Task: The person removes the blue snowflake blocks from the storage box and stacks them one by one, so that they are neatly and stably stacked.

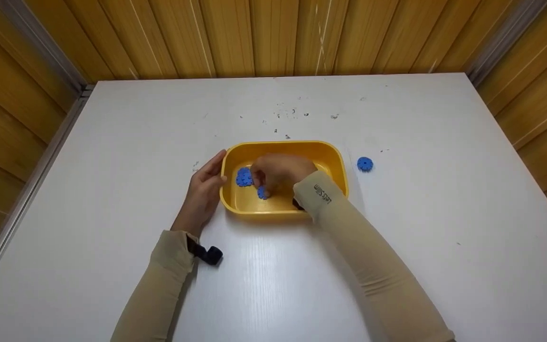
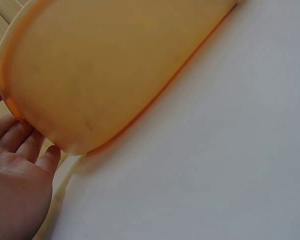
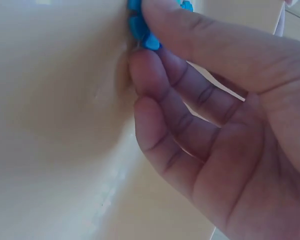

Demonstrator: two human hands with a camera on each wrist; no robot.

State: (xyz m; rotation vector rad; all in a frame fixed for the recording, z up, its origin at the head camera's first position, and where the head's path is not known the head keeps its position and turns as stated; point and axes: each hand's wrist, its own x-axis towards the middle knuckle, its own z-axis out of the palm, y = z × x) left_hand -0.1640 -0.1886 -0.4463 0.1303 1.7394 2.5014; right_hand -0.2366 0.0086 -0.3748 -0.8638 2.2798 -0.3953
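Blue disc (image 1: pixel 261 192), pinched in the right grip (image 1: pixel 280 170) inside a tray (image 1: pixel 266 215) touched by the uncurled left grip (image 1: pixel 202 192), could slip if its notched rim is held unevenly.

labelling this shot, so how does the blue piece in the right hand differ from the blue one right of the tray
The held piece is pinched in the right hand; the loose piece is untouched. The held piece is inside the yellow tray; the loose piece lies outside it. The held piece is partly hidden, while the loose piece shows its whole top face. Both are blue with notched edges.
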